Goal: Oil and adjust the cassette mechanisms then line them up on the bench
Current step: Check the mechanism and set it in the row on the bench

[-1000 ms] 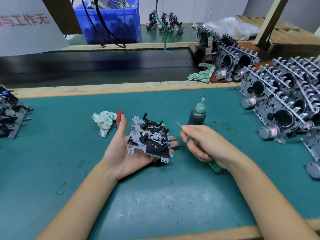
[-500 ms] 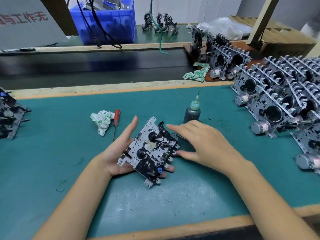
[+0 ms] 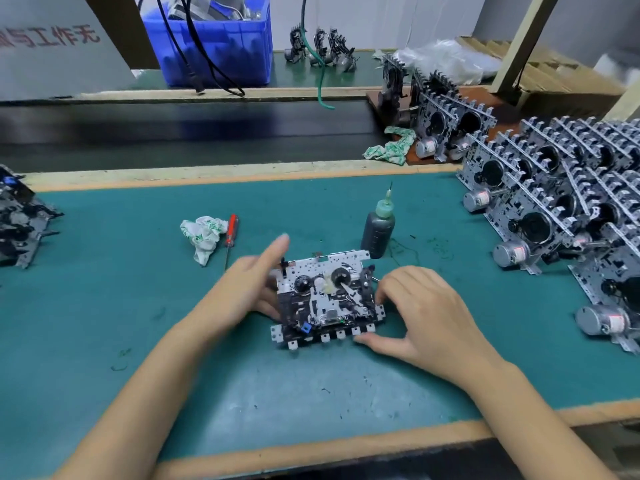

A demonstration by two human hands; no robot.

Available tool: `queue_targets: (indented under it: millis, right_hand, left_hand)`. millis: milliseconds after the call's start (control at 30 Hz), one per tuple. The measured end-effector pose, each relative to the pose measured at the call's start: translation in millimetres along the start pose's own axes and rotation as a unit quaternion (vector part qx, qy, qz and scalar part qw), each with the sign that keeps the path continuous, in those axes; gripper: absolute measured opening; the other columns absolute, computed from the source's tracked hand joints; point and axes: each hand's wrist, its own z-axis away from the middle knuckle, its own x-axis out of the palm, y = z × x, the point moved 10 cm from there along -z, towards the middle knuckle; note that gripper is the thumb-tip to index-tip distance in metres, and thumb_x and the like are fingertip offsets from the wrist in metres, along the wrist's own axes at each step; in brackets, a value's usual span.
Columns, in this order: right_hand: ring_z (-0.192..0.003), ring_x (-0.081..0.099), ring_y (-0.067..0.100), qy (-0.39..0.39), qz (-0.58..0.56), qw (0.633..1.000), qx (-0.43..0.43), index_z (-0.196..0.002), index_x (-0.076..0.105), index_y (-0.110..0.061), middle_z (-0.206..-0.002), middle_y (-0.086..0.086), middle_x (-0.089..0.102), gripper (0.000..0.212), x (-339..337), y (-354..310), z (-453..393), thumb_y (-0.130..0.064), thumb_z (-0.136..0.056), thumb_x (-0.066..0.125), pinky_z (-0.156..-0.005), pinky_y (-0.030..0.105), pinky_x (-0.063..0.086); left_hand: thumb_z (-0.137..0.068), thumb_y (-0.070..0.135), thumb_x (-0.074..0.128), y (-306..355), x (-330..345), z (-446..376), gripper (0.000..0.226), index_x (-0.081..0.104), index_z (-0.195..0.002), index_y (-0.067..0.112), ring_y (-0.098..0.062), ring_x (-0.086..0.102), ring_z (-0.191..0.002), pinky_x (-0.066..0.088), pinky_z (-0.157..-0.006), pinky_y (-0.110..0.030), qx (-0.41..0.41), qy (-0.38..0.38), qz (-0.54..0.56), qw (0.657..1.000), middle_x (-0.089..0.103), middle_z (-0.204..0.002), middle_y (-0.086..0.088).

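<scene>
A cassette mechanism (image 3: pixel 325 299), a perforated metal plate with black reel hubs and a small blue part, sits low over the green bench mat (image 3: pixel 104 306) at the centre. My left hand (image 3: pixel 242 292) holds its left edge with the fingers under it and the index finger raised; the hand is blurred. My right hand (image 3: pixel 422 313) pinches the right side, thumb along the bottom edge and fingers curled over the right edge. A dark oil bottle (image 3: pixel 378 230) with a needle tip stands just behind the mechanism.
Several mechanisms with motors stand in rows at the right (image 3: pixel 554 209), and others lie at the left edge (image 3: pixel 20 223). A crumpled rag (image 3: pixel 202 237) and a red screwdriver (image 3: pixel 230 232) lie left of centre. Behind run a dark conveyor belt (image 3: pixel 173 129) and a blue bin (image 3: pixel 214 43).
My right hand no longer shows the green-handled tool and has taken the mechanism's right side. The mechanism has turned from lying on my left palm to square-on, held by both hands.
</scene>
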Motion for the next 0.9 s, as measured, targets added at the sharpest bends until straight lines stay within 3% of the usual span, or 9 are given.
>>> queue_targets:
  millis: [33,67,133,200,267,367,433,667,900]
  right_hand:
    - [-0.075,0.055,0.022,-0.004,0.004,1.000,0.003,-0.076,0.058,-0.012,-0.077,-0.001,0.056,0.052,3,1,0,-0.064,-0.077,0.050,-0.077,0.027,0.036]
    - [-0.077,0.056,0.022,-0.010,0.008,1.000,0.005,-0.076,0.059,-0.011,-0.079,0.000,0.057,0.053,6,1,0,-0.063,-0.077,0.049,-0.078,0.027,0.036]
    - [-0.079,0.056,0.022,-0.016,0.010,1.000,0.007,-0.077,0.060,-0.010,-0.083,0.000,0.058,0.053,9,1,-2,-0.062,-0.078,0.049,-0.080,0.028,0.037]
    - [-0.079,0.055,0.021,-0.010,0.009,1.000,0.003,-0.077,0.061,-0.011,-0.083,0.000,0.058,0.052,9,0,-3,-0.062,-0.078,0.050,-0.081,0.029,0.039]
    - [-0.078,0.054,0.021,0.000,0.007,1.000,-0.001,-0.077,0.061,-0.011,-0.081,0.000,0.058,0.051,8,-1,-4,-0.061,-0.078,0.051,-0.081,0.029,0.038]
    - [-0.076,0.054,0.023,0.013,0.013,1.000,-0.008,-0.072,0.060,-0.010,-0.077,0.000,0.057,0.050,8,-2,-4,-0.059,-0.078,0.053,-0.082,0.029,0.037]
    - [-0.076,0.055,0.025,0.016,0.021,1.000,-0.011,-0.070,0.059,-0.010,-0.076,0.001,0.058,0.048,9,-3,-3,-0.056,-0.079,0.052,-0.083,0.030,0.038]
    - [-0.065,0.044,0.020,0.023,-0.061,0.998,-0.020,-0.064,0.052,-0.010,-0.066,-0.001,0.048,0.048,9,-8,-1,-0.055,-0.075,0.063,-0.075,0.030,0.041]
    - [-0.060,0.048,0.023,0.066,-0.014,0.998,-0.013,-0.060,0.053,-0.010,-0.062,0.000,0.049,0.050,4,-9,0,-0.056,-0.078,0.057,-0.073,0.030,0.039]
  left_hand:
    - [-0.069,0.088,0.033,15,-15,11,0.080,0.064,-0.087,0.016,-0.027,0.066,-0.067,0.050,-0.063,-0.037,0.056,0.099,-0.166,0.980,0.070,-0.073,-0.002]
    - [-0.070,0.092,0.024,27,-21,25,0.079,0.057,-0.077,0.021,-0.027,0.060,-0.064,0.043,-0.059,-0.035,0.086,0.167,-0.311,0.932,0.064,-0.064,0.001]
    - [-0.062,0.095,0.009,29,-22,44,0.082,0.051,-0.074,0.026,-0.025,0.051,-0.065,0.034,-0.056,-0.033,0.079,0.198,-0.478,0.852,0.058,-0.063,0.005]
    - [-0.053,0.096,0.001,18,-21,55,0.085,0.051,-0.073,0.031,-0.021,0.054,-0.067,0.033,-0.055,-0.031,0.051,0.181,-0.524,0.831,0.059,-0.064,0.008]
    - [-0.050,0.100,-0.004,21,-12,64,0.083,0.045,-0.065,0.034,-0.015,0.061,-0.064,0.032,-0.050,-0.028,0.092,0.187,-0.542,0.814,0.061,-0.059,0.008]
    - [-0.060,0.092,0.026,36,10,73,0.064,0.023,-0.053,0.028,-0.022,0.055,-0.038,0.012,-0.042,-0.019,0.199,0.201,-0.546,0.789,0.049,-0.039,0.002]
    - [-0.059,0.084,0.038,37,16,74,0.061,0.026,-0.053,0.025,-0.022,0.049,-0.031,0.008,-0.044,-0.017,0.232,0.214,-0.525,0.790,0.043,-0.034,0.001]
    - [-0.061,0.068,0.052,38,10,78,0.056,0.036,-0.044,0.017,-0.018,0.042,-0.029,0.020,-0.042,-0.019,0.294,0.293,-0.470,0.779,0.035,-0.034,0.001]
    - [-0.054,0.077,0.055,31,7,71,0.059,0.031,-0.052,0.023,-0.018,0.042,-0.033,0.035,-0.033,-0.028,0.304,0.225,-0.411,0.829,0.039,-0.037,0.004]
